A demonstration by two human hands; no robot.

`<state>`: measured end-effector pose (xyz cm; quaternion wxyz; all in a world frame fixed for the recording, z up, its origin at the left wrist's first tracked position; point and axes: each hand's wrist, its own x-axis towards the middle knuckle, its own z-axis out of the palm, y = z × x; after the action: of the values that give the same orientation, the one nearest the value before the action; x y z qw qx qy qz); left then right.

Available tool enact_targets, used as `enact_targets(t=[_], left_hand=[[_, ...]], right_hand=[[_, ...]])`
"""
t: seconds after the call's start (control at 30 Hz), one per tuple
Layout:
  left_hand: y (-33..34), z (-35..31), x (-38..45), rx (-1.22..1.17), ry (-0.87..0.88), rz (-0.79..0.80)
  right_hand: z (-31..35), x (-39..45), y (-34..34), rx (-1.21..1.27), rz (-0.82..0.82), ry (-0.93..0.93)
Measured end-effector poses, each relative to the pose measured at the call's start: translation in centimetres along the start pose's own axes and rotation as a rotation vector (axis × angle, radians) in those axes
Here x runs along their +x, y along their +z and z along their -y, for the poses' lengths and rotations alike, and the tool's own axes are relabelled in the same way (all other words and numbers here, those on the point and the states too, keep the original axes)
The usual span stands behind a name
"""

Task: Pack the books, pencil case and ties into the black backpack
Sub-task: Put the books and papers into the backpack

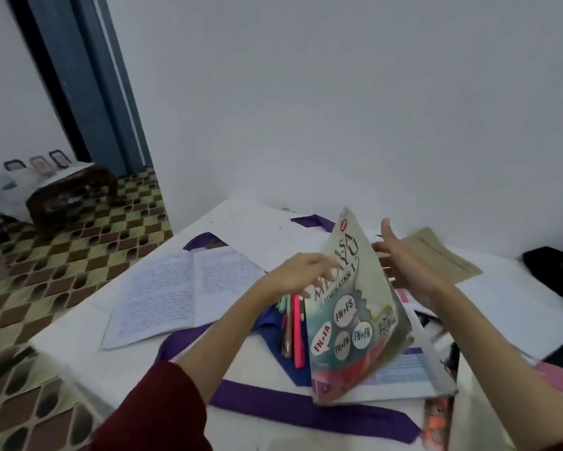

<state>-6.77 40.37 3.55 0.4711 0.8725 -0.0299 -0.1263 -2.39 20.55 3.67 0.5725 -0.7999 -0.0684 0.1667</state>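
A "Bahasa Melayu" textbook (348, 317) stands tilted on its lower edge in the middle of the white table (127, 379). My left hand (301, 271) touches its front cover with fingers stretched out. My right hand (407, 258) is spread behind the book's far edge, thumb up. Pens (295, 330) lie on a blue pencil case (272, 323) just left of the book. An open written notebook (179, 288) lies further left. Purple ties (306, 410) cross the table near me and at the back. The black backpack (553, 268) sits at the far right edge, partly cut off.
A brown exercise book (436, 252) lies behind my right hand. More papers and a printed sheet (403, 369) sit under the textbook. The wall is close behind the table. A dark low wooden table (72, 196) stands on the patterned floor to the left.
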Motion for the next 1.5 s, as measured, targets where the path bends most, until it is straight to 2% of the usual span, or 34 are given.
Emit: enact_targets(t=[0.07,0.1,0.13,0.23,0.27,0.4,0.5,0.6,0.73,0.8,0.9,0.97,1.03,1.17,1.33,1.4,1.5], left_hand=[[2.0,2.1,1.3,0.557,-0.095,-0.084],[2.8,3.2,1.7,0.715,-0.124,-0.122],[3.6,4.0,2.2,0.755,-0.130,-0.143],[4.3,5.1,3.7,0.684,-0.128,-0.196],[4.5,5.1,4.2,0.709,-0.121,-0.214],[5.1,5.5,5.3,0.759,-0.134,-0.248],[5.0,6.0,5.8,0.680,-0.131,-0.245],[4.5,6.0,6.2,0.647,-0.124,-0.224],[3.7,5.2,7.0,0.547,-0.073,-0.241],[3.4,3.8,7.1,0.318,-0.032,-0.188],[3.2,1.2,6.7,-0.313,-0.024,-0.046],[3.5,-0.2,6.6,-0.605,0.028,-0.038],[4.5,-1.3,6.6,-0.764,0.112,-0.074],[7.5,-3.9,5.8,-0.723,0.273,-0.016],[11.4,-7.1,5.0,-0.675,0.399,0.093],[12.7,-7.7,5.1,-0.647,0.397,0.205],[14.5,-7.2,5.7,-0.446,0.347,0.360]], right_hand=[[-1.0,-0.6,-2.1,-0.087,-0.049,0.033],[-1.8,-0.8,-2.8,-0.149,-0.076,0.065],[-2.9,-0.9,-3.4,-0.237,-0.100,0.108],[-5.9,-0.9,-3.7,-0.622,-0.144,0.221],[-6.6,-1.0,-3.3,-0.675,-0.163,0.249],[-7.9,-0.9,-1.4,-0.391,-0.238,0.249],[-7.4,-0.9,-0.9,-0.224,-0.352,0.249],[-5.3,-1.5,-1.0,-0.081,-0.307,0.191],[-2.0,-2.9,-1.8,0.072,-0.278,-0.021],[-1.0,-3.5,-2.6,0.137,-0.316,-0.122],[-0.6,-4.5,-4.2,0.216,-0.388,-0.239],[-0.9,-5.3,-5.4,0.249,-0.413,-0.296],[-1.4,-6.3,-6.8,0.238,-0.431,-0.318],[-2.8,-9.3,-9.8,0.191,-0.458,-0.351],[-5.4,-13.0,-12.4,0.338,-0.495,-0.306],[-7.0,-14.0,-12.9,0.352,-0.544,-0.264],[-8.6,-14.7,-13.2,0.354,-0.566,-0.224]])
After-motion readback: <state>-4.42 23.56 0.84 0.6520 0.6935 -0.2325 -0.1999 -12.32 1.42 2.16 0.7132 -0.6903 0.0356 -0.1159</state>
